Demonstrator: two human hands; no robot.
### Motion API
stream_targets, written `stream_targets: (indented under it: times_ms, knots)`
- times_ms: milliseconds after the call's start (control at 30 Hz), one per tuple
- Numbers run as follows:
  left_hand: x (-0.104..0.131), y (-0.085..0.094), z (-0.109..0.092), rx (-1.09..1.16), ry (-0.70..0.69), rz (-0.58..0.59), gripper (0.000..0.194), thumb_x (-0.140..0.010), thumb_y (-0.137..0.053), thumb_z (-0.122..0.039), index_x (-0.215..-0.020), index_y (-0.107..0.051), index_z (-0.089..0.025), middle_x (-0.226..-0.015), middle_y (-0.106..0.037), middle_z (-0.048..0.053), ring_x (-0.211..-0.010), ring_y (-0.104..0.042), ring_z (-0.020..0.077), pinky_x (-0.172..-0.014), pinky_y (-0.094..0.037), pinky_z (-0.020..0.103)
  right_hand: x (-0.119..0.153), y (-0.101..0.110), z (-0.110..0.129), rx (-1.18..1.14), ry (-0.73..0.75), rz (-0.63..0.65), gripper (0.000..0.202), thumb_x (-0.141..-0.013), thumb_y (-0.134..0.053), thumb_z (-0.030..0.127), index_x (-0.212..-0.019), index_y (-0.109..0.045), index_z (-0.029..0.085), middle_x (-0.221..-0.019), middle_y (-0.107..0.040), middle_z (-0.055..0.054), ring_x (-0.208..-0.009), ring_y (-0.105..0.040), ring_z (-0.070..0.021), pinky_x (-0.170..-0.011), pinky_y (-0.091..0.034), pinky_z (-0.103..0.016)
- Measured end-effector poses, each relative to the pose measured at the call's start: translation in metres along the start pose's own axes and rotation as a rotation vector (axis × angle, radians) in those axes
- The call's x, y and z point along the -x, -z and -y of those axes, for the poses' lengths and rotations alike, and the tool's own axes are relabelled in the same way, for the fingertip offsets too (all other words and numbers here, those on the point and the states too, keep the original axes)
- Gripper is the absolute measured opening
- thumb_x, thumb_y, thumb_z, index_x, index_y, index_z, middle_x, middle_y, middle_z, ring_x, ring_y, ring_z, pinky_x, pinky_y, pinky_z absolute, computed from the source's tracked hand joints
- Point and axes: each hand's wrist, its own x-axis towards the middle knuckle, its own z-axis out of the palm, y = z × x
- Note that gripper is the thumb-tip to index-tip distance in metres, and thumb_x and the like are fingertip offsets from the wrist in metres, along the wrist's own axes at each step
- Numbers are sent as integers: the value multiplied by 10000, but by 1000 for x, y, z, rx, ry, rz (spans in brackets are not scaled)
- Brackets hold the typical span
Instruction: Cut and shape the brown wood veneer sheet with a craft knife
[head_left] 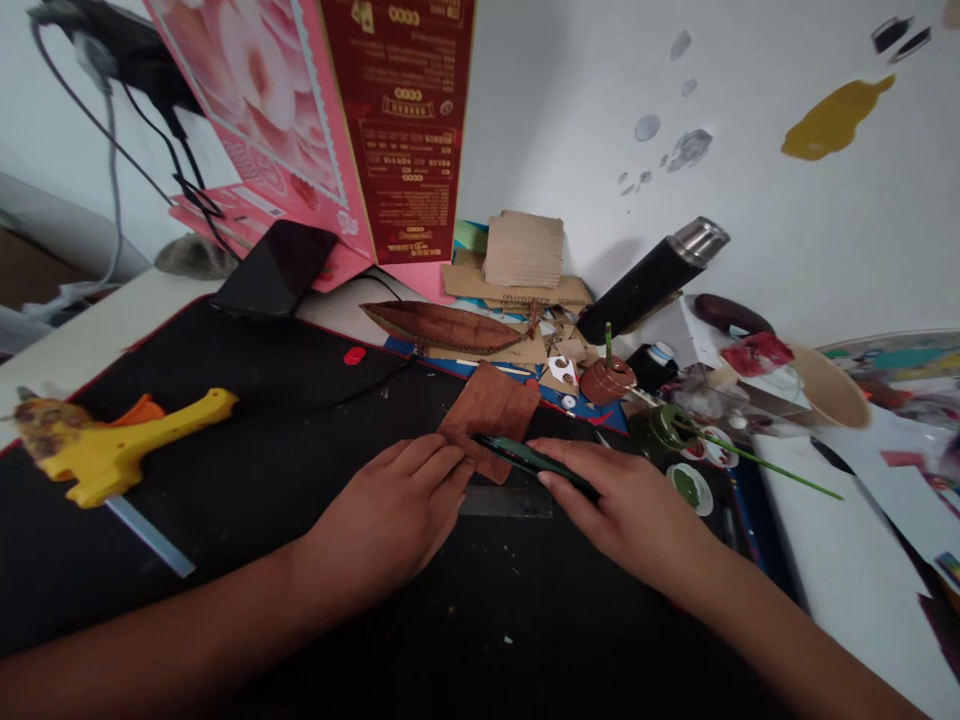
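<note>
My left hand (401, 500), its fingers together and curled, pins the near left edge of a brown painted cardboard piece (499, 405) to the black mat. A clear ruler (506, 502) lies just below that piece, partly hidden by the left fingers. In my right hand (622, 495) is a slim dark green utility knife (525, 458), gripped between thumb and fingers. Its tip points left and rests over the cardboard near my left fingertips. A brown boat-shaped model (446, 327) sits beyond the cardboard.
On the left lies a yellow glue gun (112, 440); a black phone (276, 270) is behind it. Paint jars, red-brown (606, 381) and green (660, 432), stand right, near a leaning black thermos (652, 280). Cardboard squares (523, 250) and a pink box (300, 120) line the back.
</note>
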Motion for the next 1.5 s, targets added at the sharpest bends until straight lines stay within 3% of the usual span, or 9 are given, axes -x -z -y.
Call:
stream_targets:
  times_ms: [600,967,1500]
  knots:
    - [-3,5,0,8,16,12,296,-1008,-548,-189,-1253,-698,-116,-1222,-721,125,-1153,-635,285,-946,-537,407,-5,-4,1,214,39,54,375,-1071,-467,314,-1372,-658,197,-1081,-789,-99,-855,-775,-247,-734,-615,-378]
    - [-2,5,-1,6,15,5,322,-1021,-533,-198,-1283,-701,-115,-1296,-728,137,-1171,-645,292,-925,-547,419,-7,0,10,506,129,77,393,-1087,-420,337,-1374,-656,210,-887,-750,-56,-561,-658,-183,-518,-414,-317]
    - [-1,3,-1,-21,19,26,346,-998,-531,-184,-1289,-704,-113,-1323,-725,139,-1181,-637,311,-928,-542,436,-4,1,14,576,140,98,382,-1066,-467,290,-1390,-644,193,-840,-738,-60,-501,-616,-174,-473,-305,-337]
